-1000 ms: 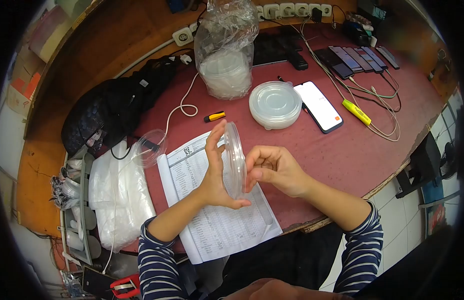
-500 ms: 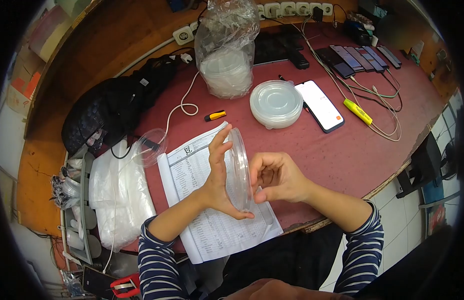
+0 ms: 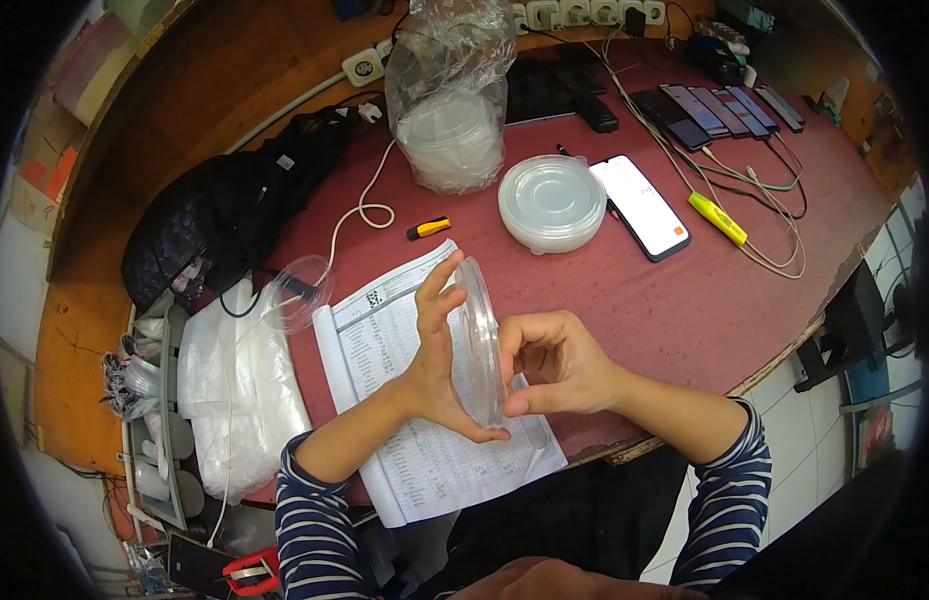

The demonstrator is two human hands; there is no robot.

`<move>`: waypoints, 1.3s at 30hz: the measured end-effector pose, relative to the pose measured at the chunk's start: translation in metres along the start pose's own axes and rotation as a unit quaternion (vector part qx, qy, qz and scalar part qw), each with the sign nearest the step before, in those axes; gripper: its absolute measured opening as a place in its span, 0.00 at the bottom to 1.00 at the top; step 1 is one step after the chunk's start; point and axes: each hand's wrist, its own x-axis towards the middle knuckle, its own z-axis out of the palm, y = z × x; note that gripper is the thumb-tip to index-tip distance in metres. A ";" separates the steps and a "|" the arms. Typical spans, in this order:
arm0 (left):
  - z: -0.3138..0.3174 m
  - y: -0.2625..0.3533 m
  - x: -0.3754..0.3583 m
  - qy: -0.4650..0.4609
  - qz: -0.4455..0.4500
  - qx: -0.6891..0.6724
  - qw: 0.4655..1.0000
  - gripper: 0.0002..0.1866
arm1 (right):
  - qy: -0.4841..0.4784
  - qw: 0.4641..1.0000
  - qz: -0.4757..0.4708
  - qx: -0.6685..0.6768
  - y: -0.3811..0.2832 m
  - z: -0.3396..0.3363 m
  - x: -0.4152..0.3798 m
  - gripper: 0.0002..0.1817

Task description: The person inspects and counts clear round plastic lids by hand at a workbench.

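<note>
My left hand point(image 3: 440, 365) supports a clear round plastic container point(image 3: 480, 335) on edge, with fingers stretched up its left side and the thumb beneath it. On the other side my right hand point(image 3: 555, 365) is curled, its thumb and fingertips at the container's rim. Under both hands lies a stack of printed sheets point(image 3: 435, 475) with a table of rows. Just beyond the hands stands a round lidded plastic container point(image 3: 552, 203). A clear round lid point(image 3: 297, 293) lies past the sheets' left edge.
A plastic bag point(image 3: 450, 140) of more containers stands at the back. Right of it are a lit phone point(image 3: 642, 208), a yellow highlighter point(image 3: 718, 219), cables and several phones point(image 3: 720, 112). To the left are a black bag point(image 3: 220, 215) and folded clear plastic bags point(image 3: 240, 390).
My right thumb has slid slightly down along the container's rim. The left hand keeps its hold, and the view has shifted a little.
</note>
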 end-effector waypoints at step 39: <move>-0.002 -0.001 0.002 -0.008 0.010 0.030 0.999 0.67 | -0.010 1.000 0.015 -0.005 -0.001 -0.002 0.000 0.05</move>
